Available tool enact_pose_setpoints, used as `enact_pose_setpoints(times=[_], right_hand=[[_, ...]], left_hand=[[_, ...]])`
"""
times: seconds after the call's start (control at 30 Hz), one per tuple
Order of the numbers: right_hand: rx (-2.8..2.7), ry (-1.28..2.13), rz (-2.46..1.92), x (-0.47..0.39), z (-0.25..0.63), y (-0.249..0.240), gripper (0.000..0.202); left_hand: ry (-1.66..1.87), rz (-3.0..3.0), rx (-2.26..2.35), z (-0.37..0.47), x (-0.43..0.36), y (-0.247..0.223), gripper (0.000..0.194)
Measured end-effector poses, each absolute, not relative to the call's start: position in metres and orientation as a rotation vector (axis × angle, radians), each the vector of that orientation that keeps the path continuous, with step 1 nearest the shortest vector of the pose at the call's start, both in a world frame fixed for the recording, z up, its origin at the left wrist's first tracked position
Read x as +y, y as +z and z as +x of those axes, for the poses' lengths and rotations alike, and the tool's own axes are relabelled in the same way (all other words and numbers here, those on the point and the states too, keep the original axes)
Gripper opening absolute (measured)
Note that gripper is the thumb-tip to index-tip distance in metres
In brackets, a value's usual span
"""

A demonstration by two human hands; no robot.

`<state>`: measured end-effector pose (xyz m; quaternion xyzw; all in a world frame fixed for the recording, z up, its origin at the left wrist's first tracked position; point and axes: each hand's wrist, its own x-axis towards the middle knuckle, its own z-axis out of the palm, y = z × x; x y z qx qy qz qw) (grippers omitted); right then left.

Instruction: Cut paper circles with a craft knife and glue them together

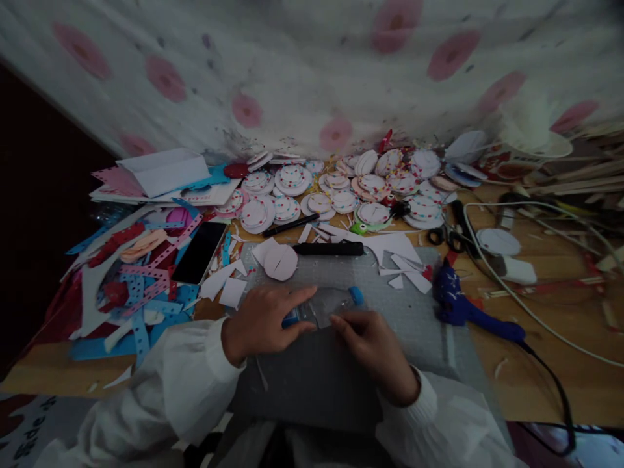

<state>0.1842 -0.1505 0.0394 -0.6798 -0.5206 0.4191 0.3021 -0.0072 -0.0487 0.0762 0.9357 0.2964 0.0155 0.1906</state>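
A clear plastic bottle [332, 300] with a blue cap [356, 296] lies on its side on a grey cutting mat [419, 325], the cap pointing right. My left hand [266, 318] grips its left part, thumb on the near side and index finger along the far side. Some blue shows on the bottle between those fingers. At the bottle's near edge, the fingertips of my right hand [373, 348] are pinched together; what is between them is too small to tell. A dark grey sheet [312, 374] lies below both hands. Just beyond the bottle rest a white paper disc [281, 262] and a black pen-like tool [329, 249].
Several layered paper discs with coloured dots [292, 175] are piled at the back. Paper scraps [146, 286] and a phone [199, 252] lie left. On the right are a blue glue gun [453, 296], black-handled scissors [446, 239] and a white cable [517, 292].
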Motion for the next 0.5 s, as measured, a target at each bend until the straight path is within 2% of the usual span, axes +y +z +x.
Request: enact_pose_setpoints(times=[0.33, 0.5], right_hand=[[-1.345, 1.213, -1.850, -0.150, 0.189, 0.030, 0.059], [-1.400, 1.327, -1.808, -0.149, 0.196, 0.024, 0.054]], left_hand=[[0.006, 2.514, 0.798, -0.007, -0.037, 0.075, 0.058], [0.009, 2.512, 0.793, -0.007, -0.037, 0.075, 0.057]])
